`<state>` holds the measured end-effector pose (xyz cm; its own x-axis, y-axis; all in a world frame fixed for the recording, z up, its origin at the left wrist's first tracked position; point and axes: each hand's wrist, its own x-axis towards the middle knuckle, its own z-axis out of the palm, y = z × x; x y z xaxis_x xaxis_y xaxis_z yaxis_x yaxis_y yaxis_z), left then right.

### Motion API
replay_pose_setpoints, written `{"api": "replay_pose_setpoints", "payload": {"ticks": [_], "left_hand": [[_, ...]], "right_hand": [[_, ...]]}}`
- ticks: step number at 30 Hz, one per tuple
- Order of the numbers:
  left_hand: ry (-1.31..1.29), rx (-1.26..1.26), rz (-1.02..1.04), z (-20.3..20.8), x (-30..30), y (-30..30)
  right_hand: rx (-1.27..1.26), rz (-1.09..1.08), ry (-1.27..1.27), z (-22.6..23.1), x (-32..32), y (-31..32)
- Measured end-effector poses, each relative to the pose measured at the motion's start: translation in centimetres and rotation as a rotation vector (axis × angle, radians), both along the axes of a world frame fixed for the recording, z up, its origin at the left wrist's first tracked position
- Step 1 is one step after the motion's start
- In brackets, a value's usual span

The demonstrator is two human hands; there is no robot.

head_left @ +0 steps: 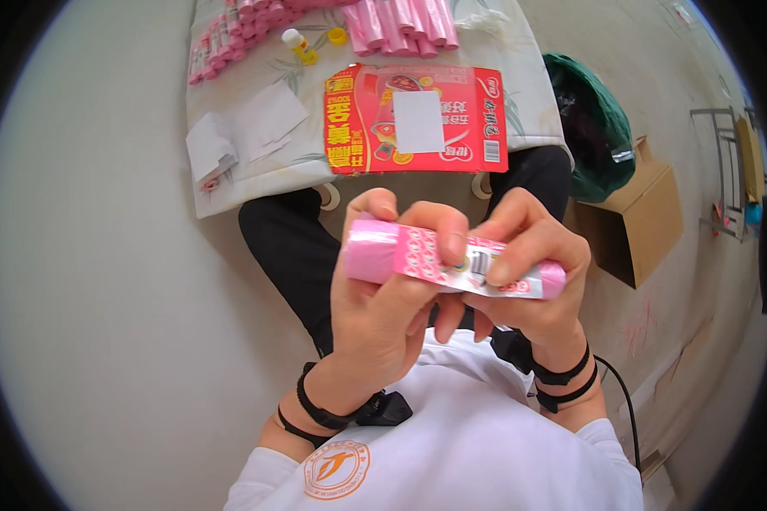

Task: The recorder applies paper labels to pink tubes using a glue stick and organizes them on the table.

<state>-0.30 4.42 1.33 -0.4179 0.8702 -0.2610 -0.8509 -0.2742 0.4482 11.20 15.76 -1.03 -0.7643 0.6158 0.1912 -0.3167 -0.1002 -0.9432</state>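
Observation:
A pink roll of plastic bags [371,252] is held up before my chest, lying sideways between both hands. Around its middle and right part goes a printed pink and white paper label [421,253]. My left hand [382,315] grips the roll's left part, its fingers curled over the top. Toward the right end, my right hand [533,272] closes on the roll, the thumb or a finger pressing on the label. Beyond the hands, a flattened red cardboard piece [477,111] lies at the table's near edge, with a blank white paper slip [419,122] on it.
Pink rolls are piled at the table's [315,157] far side, some unlabelled [400,25], others labelled [230,38]. A glue stick [299,46] stands by its yellow cap [337,37]. Paper stacks [210,146] lie left. Right of the table are a green bag-lined bin [609,175] and cardboard box [648,226].

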Motion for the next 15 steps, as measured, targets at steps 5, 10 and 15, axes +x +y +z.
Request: {"api": "replay_pose_setpoints", "payload": {"ticks": [5, 10, 15], "left_hand": [[-0.023, 0.034, -0.027, 0.25, -0.22, -0.19], [0.023, 0.095, -0.070, -0.01, -0.38, -0.36], [0.016, 0.108, -0.057, 0.07, -0.40, -0.34]], "right_hand": [[-0.032, -0.018, -0.019, 0.24, -0.12, -0.48], [-0.046, -0.023, -0.014, 0.09, 0.01, -0.60], [-0.041, -0.019, -0.022, 0.19, 0.01, -0.53]]}}
